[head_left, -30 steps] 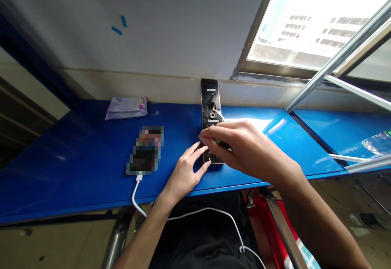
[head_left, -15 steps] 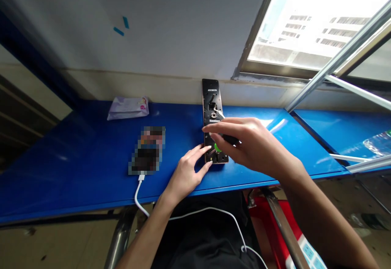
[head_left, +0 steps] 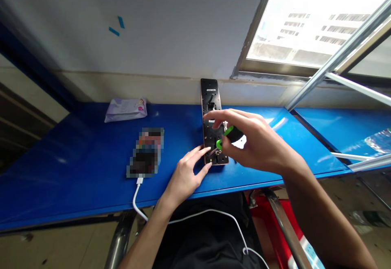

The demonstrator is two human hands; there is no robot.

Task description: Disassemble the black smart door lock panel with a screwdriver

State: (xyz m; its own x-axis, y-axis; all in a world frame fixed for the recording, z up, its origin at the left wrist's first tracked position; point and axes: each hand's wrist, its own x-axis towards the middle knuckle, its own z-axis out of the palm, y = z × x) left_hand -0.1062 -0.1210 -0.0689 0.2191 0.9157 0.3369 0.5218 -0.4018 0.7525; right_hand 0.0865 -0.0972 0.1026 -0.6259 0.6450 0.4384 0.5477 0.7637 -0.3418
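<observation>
A long black door-lock panel (head_left: pixel 210 98) lies on the blue table (head_left: pixel 76 167), its far end against the wall. My left hand (head_left: pixel 187 175) rests at the panel's near left corner, fingers stretched out and touching its edge. My right hand (head_left: pixel 253 142) is closed round a screwdriver with a black and green handle (head_left: pixel 227 135). The tool's tip points down at the near end of the panel.
A phone (head_left: pixel 146 153) lies left of the panel with a white cable (head_left: pixel 201 214) running off the table's front edge. A tissue pack (head_left: pixel 126 109) sits near the wall at left. A window frame (head_left: pixel 320 73) and a plastic bottle (head_left: pixel 377 142) are at right.
My right hand has drawn back to the right and lifted, uncovering the screwdriver's green and black handle over the panel. The left hand has stayed in place.
</observation>
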